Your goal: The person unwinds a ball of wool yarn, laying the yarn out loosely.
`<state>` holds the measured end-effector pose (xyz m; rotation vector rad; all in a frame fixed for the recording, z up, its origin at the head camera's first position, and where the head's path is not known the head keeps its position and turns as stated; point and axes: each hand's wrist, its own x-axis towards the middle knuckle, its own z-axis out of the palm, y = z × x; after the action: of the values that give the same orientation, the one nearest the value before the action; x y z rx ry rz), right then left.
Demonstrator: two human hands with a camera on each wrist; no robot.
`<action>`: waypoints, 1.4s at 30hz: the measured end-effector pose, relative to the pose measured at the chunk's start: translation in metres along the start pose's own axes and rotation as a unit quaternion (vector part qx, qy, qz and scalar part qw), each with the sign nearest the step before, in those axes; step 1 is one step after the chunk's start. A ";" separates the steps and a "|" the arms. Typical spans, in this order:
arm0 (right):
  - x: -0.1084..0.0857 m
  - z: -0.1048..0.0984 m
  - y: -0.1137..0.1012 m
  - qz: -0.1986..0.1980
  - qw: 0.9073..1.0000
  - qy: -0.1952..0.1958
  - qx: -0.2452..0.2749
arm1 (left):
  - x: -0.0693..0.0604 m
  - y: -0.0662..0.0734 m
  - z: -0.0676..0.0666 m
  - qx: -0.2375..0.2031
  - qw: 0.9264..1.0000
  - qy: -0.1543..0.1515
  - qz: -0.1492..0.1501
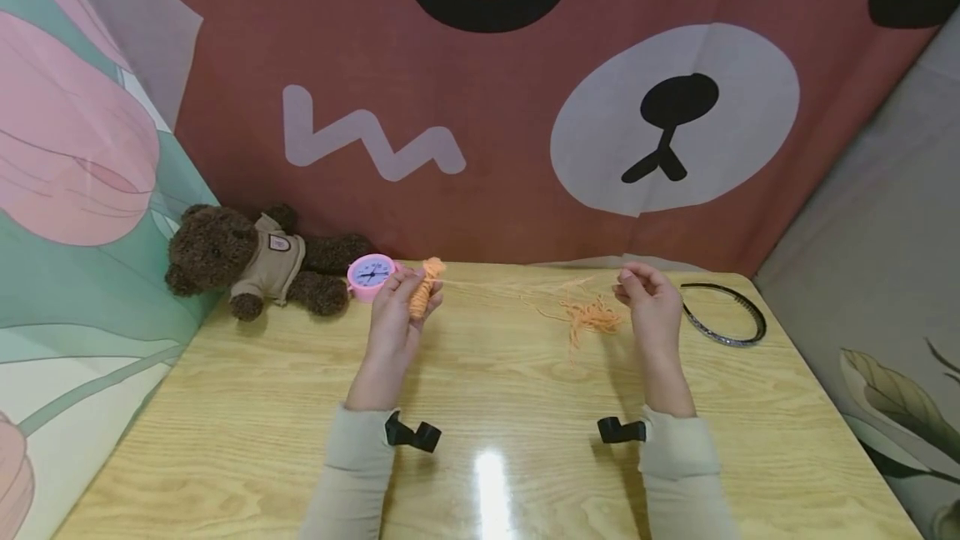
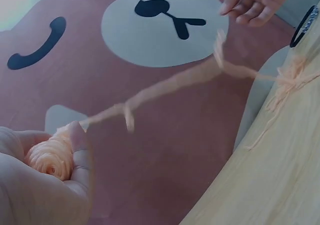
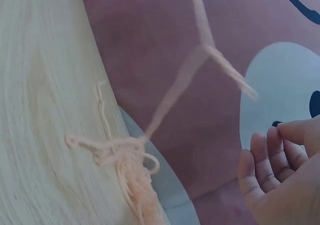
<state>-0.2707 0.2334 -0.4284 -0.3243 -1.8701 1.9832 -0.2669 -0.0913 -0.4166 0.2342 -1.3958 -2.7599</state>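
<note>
Pale sleeves (image 1: 352,473) reached in from the lower edge, each wrist bearing a small black mount (image 1: 621,430), above a light wood-grain surface (image 1: 480,390) with a bright streak of reflected light. Beyond the cuffs, the left hand (image 1: 393,307) gripped a wound bundle of orange yarn (image 1: 426,294), its fingers and thumb curled round it, lifted over the far part of the surface. Well apart on the other side, the right hand (image 1: 654,311) was raised with thumb and forefinger meeting and the other fingers loosely bent; it appeared to hold nothing. From the bundle, a blurred strand (image 2: 170,85) stretched through the air toward that hand, its loose end just short of the fingertips. Between the hands lay a tangled heap of yarn (image 1: 592,317), joined to the strand. To its right rested a dark, glittery headband (image 1: 720,341). Just behind the left hand stood a pink clock (image 1: 371,275), beside a brown teddy bear (image 1: 213,252) lying down in a beige shirt. Farthest back hung a reddish-brown cloth (image 1: 510,132) printed with a cartoon face.
</note>
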 end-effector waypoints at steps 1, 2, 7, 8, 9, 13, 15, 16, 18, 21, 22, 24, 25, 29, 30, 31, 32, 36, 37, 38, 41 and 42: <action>0.000 -0.001 0.000 0.000 1.000 0.003 0.004 | 0.000 0.001 -0.001 -0.005 1.000 0.003 0.002; 0.000 -0.001 -0.001 -0.001 1.000 0.004 0.001 | 0.001 0.002 -0.002 -0.009 1.000 0.005 0.004; -0.005 0.007 0.001 -0.017 0.999 -0.034 -0.021 | -0.001 -0.001 0.002 -0.003 1.000 -0.012 -0.003; -0.008 0.011 0.002 -0.027 0.998 -0.053 -0.035 | -0.002 -0.003 0.004 0.005 1.000 -0.019 -0.008; -0.010 0.016 0.003 -0.037 0.996 -0.073 -0.048 | -0.004 -0.005 0.006 0.013 0.999 -0.027 -0.012; -0.027 0.040 0.009 -0.082 0.968 -0.206 -0.120 | -0.012 -0.015 0.018 0.042 0.997 -0.064 -0.032; -0.038 0.053 0.011 -0.090 0.943 -0.286 -0.143 | -0.016 -0.020 0.024 0.044 0.995 -0.081 -0.041; -0.043 0.059 0.013 -0.092 0.928 -0.326 -0.153 | -0.017 -0.022 0.026 0.045 0.994 -0.088 -0.045; -0.052 0.070 0.015 -0.084 0.904 -0.386 -0.161 | -0.019 -0.025 0.029 0.043 0.993 -0.099 -0.054; -0.062 0.079 0.018 -0.067 0.888 -0.428 -0.152 | -0.021 -0.028 0.031 0.052 0.991 -0.105 -0.060; -0.064 0.080 0.019 -0.063 0.888 -0.430 -0.150 | -0.021 -0.028 0.031 0.055 0.991 -0.105 -0.061; -0.065 0.080 0.018 -0.056 0.893 -0.423 -0.146 | -0.020 -0.028 0.031 0.063 0.991 -0.105 -0.062; -0.065 0.079 0.018 -0.056 0.896 -0.415 -0.149 | -0.020 -0.028 0.030 0.071 0.990 -0.105 -0.060; -0.061 0.073 0.014 -0.058 0.913 -0.375 -0.147 | -0.017 -0.028 0.028 0.111 0.985 -0.119 -0.057; -0.059 0.071 0.014 -0.060 0.919 -0.363 -0.142 | -0.016 -0.028 0.027 0.122 0.983 -0.123 -0.057; -0.057 0.069 0.013 -0.059 0.925 -0.351 -0.132 | -0.015 -0.029 0.026 0.135 0.981 -0.128 -0.058; -0.055 0.068 0.013 -0.060 0.932 -0.338 -0.120 | -0.015 -0.030 0.026 0.143 0.979 -0.132 -0.062; -0.048 0.063 0.011 -0.062 0.954 -0.283 -0.075 | -0.014 -0.033 0.024 0.166 0.971 -0.147 -0.087; -0.047 0.062 0.010 -0.060 0.959 -0.268 -0.066 | -0.013 -0.034 0.024 0.171 0.969 -0.151 -0.092; -0.046 0.061 0.009 -0.056 0.964 -0.254 -0.059 | -0.013 -0.035 0.024 0.172 0.968 -0.153 -0.096; -0.042 0.057 0.007 -0.032 0.976 -0.212 -0.033 | -0.012 -0.037 0.024 0.175 0.968 -0.154 -0.095; -0.041 0.056 0.007 -0.023 0.979 -0.201 -0.024 | -0.012 -0.038 0.023 0.172 0.969 -0.152 -0.094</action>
<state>-0.2585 0.1652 -0.4346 0.1199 -2.1427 2.0932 -0.2576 -0.0491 -0.4320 -0.0550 -2.0292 -2.7701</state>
